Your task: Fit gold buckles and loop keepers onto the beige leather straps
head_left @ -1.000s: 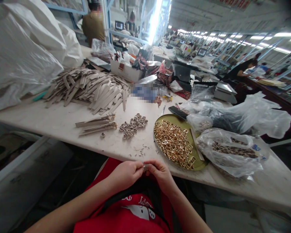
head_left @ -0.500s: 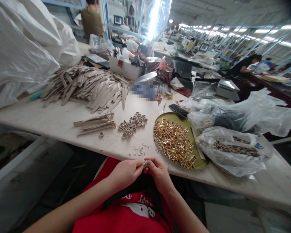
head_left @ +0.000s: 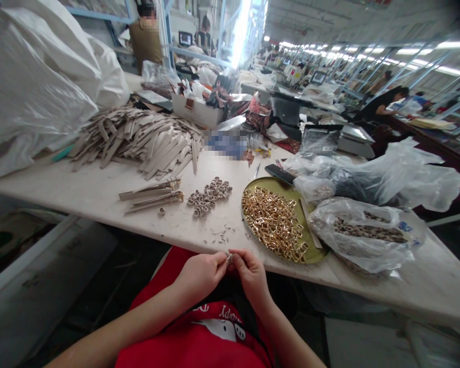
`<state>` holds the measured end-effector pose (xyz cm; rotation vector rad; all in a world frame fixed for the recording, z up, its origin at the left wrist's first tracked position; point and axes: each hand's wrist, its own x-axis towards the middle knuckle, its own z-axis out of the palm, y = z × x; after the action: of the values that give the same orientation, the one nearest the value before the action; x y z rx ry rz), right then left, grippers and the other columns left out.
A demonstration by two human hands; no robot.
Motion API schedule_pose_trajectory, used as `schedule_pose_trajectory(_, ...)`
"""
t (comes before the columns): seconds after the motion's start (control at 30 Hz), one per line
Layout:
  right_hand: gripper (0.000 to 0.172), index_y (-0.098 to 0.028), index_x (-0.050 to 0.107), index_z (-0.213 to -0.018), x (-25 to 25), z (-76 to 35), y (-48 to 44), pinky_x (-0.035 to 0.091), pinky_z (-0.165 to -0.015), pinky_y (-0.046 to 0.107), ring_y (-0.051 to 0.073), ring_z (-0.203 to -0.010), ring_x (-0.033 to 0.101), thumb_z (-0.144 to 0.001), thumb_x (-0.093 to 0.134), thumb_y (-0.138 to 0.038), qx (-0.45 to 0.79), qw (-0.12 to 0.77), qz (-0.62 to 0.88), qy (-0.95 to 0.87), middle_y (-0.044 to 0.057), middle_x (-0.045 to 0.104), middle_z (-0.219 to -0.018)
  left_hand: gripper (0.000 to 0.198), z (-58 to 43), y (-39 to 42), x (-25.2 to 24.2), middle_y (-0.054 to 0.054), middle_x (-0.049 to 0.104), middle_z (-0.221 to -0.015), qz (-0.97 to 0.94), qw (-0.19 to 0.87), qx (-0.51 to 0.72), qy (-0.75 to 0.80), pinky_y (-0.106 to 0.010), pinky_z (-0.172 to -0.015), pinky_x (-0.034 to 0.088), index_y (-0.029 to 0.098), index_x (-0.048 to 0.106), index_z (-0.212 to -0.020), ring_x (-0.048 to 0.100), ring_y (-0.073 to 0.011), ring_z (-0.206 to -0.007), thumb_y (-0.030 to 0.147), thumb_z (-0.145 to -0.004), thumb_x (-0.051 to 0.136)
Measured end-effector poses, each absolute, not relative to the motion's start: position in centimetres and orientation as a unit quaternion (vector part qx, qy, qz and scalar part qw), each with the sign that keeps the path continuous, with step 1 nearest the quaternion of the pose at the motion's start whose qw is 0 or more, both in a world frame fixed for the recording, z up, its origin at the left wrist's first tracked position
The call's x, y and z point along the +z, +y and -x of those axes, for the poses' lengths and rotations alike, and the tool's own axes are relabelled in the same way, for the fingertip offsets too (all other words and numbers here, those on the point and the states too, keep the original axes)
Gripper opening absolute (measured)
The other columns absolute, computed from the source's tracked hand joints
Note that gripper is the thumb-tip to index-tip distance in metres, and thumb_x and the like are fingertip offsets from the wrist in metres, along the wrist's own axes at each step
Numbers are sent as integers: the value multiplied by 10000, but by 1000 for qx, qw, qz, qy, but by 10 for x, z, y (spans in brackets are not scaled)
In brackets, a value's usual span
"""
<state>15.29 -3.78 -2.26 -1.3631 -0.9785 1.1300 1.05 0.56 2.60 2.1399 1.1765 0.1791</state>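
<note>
My left hand [head_left: 200,277] and my right hand [head_left: 251,277] meet just off the table's front edge, both pinching a small pale ring-shaped piece [head_left: 229,258] at the fingertips. Most of it is hidden by my fingers. Beyond them lies a loose heap of beige covered rings [head_left: 209,193]. To its left are several long beige strips with gold metal ends [head_left: 151,197]. A round brass tray [head_left: 253,204] sits to the right of my right hand, heaped with gold metal buckles [head_left: 274,222].
A big pile of beige strips [head_left: 138,145] and white sacks [head_left: 34,76] fill the left of the white table [head_left: 88,179]. Plastic bags [head_left: 362,230], a phone [head_left: 279,174] and a cardboard box [head_left: 195,112] stand around. Co-workers [head_left: 383,107] sit further off.
My hands stay together around the small piece, with only slight finger movement. The whole view has tilted a little as my head shifted.
</note>
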Motion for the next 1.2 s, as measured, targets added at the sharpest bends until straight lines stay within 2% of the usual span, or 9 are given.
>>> schedule_pose_trajectory(0.17, 130, -232, 676, -827, -17, -154, -42, 443, -640, 275, 161, -712, 550, -790, 567, -292, 398, 527, 558, -503, 24, 585, -778, 290, -12, 5, 19, -25, 659, -739, -801, 398, 111, 434, -223, -560, 345, 185, 608, -775, 578, -159, -660, 323, -869, 371)
schedule_pose_trajectory(0.3, 166, -213, 657, -855, -18, -157, -37, 426, -608, 262, 134, -639, 522, -771, 593, -341, 495, 536, 551, -406, -2, 579, -696, 320, -16, 3, 14, -4, 626, -691, -759, 450, 181, 434, -213, -586, 369, 174, 573, -718, 550, -139, -633, 337, -879, 350)
schedule_pose_trajectory(0.43, 198, -188, 655, -828, -26, -154, -34, 374, -566, 228, 95, -562, 455, -733, 640, -361, 603, 537, 509, -299, -34, 535, -593, 349, -17, 1, 10, -6, 612, -676, -747, 452, 192, 447, -217, -596, 374, 179, 564, -707, 543, -140, -626, 370, -885, 332)
schedule_pose_trajectory(0.6, 155, -190, 636, -797, -32, -145, -39, 338, -550, 205, 77, -558, 406, -732, 654, -329, 622, 573, 476, -239, -42, 508, -615, 345, -19, 1, 6, -13, 619, -689, -751, 434, 150, 475, -222, -599, 365, 192, 560, -732, 559, -146, -640, 369, -890, 309)
schedule_pose_trajectory(0.8, 133, -182, 624, -764, -30, -145, -38, 334, -522, 188, 70, -527, 397, -739, 651, -309, 653, 593, 436, -178, -40, 510, -596, 269, -23, 6, 8, -4, 576, -621, -774, 407, 111, 473, -226, -524, 305, 187, 511, -705, 521, -138, -566, 311, -871, 339)
schedule_pose_trajectory(1.03, 80, -196, 620, -772, -32, -135, -39, 363, -561, 188, 73, -572, 433, -740, 652, -262, 661, 624, 394, -135, -32, 539, -660, 262, -24, 1, 1, -2, 558, -628, -748, 437, 150, 477, -220, -548, 343, 186, 486, -691, 510, -133, -580, 291, -871, 328)
schedule_pose_trajectory(1.2, 98, -181, 624, -792, -32, -142, -42, 339, -534, 176, 63, -536, 403, -755, 638, -270, 656, 610, 414, -161, -38, 513, -605, 225, -22, 3, 0, 1, 562, -662, -726, 493, 176, 446, -223, -577, 371, 182, 499, -705, 514, -133, -616, 297, -852, 374)
